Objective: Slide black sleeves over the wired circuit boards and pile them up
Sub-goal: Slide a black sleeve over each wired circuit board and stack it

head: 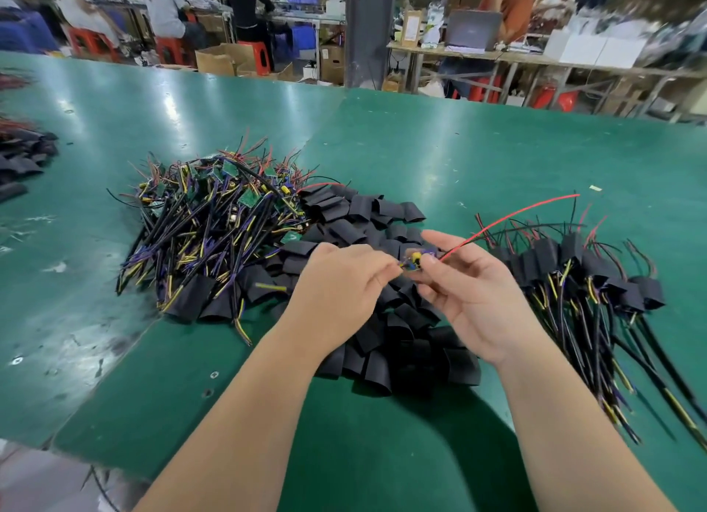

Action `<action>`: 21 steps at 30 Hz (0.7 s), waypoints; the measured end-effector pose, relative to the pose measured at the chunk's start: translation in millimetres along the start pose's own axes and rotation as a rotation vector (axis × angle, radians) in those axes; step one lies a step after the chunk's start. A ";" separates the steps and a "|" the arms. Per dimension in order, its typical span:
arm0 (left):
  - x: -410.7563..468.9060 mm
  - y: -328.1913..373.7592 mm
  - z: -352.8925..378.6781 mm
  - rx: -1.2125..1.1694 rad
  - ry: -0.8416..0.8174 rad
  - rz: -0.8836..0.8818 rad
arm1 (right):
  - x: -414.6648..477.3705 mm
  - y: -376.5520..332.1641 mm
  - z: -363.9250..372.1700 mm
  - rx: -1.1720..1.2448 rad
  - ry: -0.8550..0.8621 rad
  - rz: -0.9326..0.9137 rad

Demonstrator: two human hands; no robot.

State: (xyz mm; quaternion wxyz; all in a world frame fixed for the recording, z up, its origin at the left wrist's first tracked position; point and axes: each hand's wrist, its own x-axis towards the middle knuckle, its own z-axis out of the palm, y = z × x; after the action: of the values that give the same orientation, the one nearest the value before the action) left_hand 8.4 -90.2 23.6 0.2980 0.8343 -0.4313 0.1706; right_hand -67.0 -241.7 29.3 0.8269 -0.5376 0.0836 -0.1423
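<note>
Left hand: pinched one end of the small board.
Right hand: pinched its other end.
Black sleeves: heaped underneath.

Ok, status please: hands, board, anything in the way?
Left hand and right hand pinch circuit board, red wire trailing right. No sleeve on it yet. Loose sleeves lie underneath. Nothing in the way.

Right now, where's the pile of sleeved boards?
Head view: the pile of sleeved boards lies on the green table at the right, just right of the right hand and the heap of loose black sleeves.
</note>
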 end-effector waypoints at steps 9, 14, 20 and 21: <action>-0.1 -8.1 1.2 -0.219 0.074 -0.089 | 3.7 5.2 2.2 -0.221 0.005 -0.180; 0.9 -22.1 -5.6 -0.160 0.166 -0.174 | 11.4 -1.2 -27.9 -0.962 0.449 -0.199; -0.4 -29.4 -9.3 -0.169 0.192 -0.223 | 12.7 14.2 -16.9 -1.289 0.428 -0.097; -0.3 -30.0 -8.9 -0.179 0.180 -0.234 | 12.5 17.6 -12.2 -1.309 0.399 -0.081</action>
State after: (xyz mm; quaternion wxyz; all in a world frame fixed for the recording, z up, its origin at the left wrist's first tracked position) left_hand 32.6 -70.8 19.8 0.4263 0.8303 -0.3163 0.1695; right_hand -56.2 -249.6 8.5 0.2946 -0.8929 0.2830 -0.1894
